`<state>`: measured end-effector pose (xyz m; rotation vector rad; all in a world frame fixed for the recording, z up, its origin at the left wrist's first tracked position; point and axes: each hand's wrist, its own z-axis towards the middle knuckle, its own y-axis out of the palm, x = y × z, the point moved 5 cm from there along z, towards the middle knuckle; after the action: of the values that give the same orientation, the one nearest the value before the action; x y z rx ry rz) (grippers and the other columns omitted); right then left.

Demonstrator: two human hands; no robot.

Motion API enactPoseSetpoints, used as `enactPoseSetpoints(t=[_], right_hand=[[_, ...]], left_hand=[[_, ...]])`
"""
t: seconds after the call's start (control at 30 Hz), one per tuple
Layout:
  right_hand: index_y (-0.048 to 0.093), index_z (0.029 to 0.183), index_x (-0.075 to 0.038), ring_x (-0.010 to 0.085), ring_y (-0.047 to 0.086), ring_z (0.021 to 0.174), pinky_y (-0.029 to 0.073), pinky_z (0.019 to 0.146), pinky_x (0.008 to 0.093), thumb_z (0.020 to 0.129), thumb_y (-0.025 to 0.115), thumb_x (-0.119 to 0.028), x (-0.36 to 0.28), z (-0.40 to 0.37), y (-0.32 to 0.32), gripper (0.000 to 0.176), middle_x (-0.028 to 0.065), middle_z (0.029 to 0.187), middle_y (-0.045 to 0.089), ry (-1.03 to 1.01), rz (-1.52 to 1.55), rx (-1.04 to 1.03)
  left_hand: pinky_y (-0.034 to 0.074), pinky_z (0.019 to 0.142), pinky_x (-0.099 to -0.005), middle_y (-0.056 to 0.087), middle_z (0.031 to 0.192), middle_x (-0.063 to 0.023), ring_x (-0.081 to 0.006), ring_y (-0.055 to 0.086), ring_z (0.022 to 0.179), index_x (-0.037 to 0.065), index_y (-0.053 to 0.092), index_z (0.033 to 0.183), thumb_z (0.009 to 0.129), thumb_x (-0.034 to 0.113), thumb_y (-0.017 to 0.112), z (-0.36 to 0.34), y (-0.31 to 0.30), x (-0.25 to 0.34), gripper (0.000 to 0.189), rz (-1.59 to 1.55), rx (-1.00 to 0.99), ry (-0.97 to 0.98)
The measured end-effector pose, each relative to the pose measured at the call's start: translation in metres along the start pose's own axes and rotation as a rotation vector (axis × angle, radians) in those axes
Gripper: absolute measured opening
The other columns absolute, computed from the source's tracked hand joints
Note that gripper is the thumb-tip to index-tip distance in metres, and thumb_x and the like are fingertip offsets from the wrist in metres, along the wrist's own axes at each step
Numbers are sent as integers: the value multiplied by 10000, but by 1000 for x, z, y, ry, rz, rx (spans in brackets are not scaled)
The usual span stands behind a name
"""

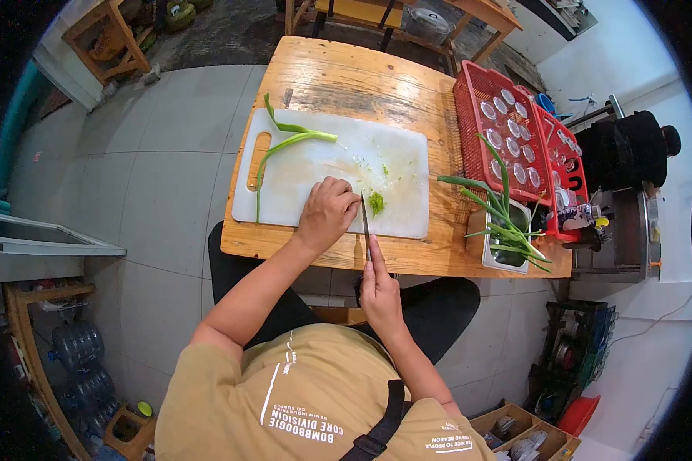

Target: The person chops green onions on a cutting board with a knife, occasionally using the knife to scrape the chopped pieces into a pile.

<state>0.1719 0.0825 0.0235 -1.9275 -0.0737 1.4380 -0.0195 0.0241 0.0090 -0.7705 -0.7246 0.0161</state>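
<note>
Green chopped scallion (376,202), a small loose heap on the white cutting board (407,161), touching the knife (365,223) blade, left hand (327,213) just beside it, fingers curled tight onto the board, anything under them hidden, right hand (380,288) closed round the knife handle.

Pale grey floor tiles (154,177) run under a wooden counter (346,77) and give way to dark, rough ground (223,31) beyond its far edge. Off the far left corner stands a wooden stool (108,38), and another wooden table (477,11) lies past the far edge. A white wall (630,54) rises on the right. At lower left, a wooden rack (23,338) holds water bottles (77,346). The light is even and bright.
</note>
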Motion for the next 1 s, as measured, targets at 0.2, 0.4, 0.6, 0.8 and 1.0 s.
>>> enactPoseSetpoints(t=[0.2, 0.4, 0.6, 0.8, 1.0], right_hand=[[338, 1739, -212, 331, 635, 580, 523, 627, 445, 1161, 484, -165, 2, 1, 1, 598, 200, 677, 598, 38, -14, -22], [350, 1731, -202, 369, 677, 624, 541, 650, 450, 1158, 478, -149, 3, 20, 3, 590, 228, 725, 648, -54, 19, -6], [348, 1728, -202, 415, 743, 713, 557, 679, 462, 1156, 475, -144, -1, -2, 1, 589, 287, 799, 694, 22, -6, -26], [377, 1715, -216, 477, 710, 712, 538, 679, 532, 1154, 483, -183, 5, 28, 7, 572, 299, 774, 676, 31, 5, 6], [401, 1706, -216, 469, 687, 686, 541, 689, 520, 1155, 481, -195, 10, 16, 0, 557, 293, 763, 660, -45, -9, 62]], left_hand=[[513, 920, -441, 697, 1018, -76, -295, 645, 1056, 55, 784, 958, 888, 91, 805, 1, 1, -1, 81, 0, 4, -4], [511, 920, -442, 695, 1020, -78, -298, 642, 1055, 53, 780, 965, 889, 92, 807, 0, 3, -1, 90, 22, -6, 32], [494, 942, -424, 682, 1024, -64, -279, 622, 1060, 63, 766, 950, 907, 106, 783, 0, -1, 2, 63, 27, 21, 20], [493, 940, -419, 694, 1024, -61, -274, 631, 1070, 73, 761, 975, 908, 100, 787, -1, 0, 4, 76, 51, 19, 67], [499, 937, -433, 696, 1010, -78, -301, 640, 1045, 60, 769, 984, 909, 105, 805, 1, -2, 4, 94, 14, 29, 40]])
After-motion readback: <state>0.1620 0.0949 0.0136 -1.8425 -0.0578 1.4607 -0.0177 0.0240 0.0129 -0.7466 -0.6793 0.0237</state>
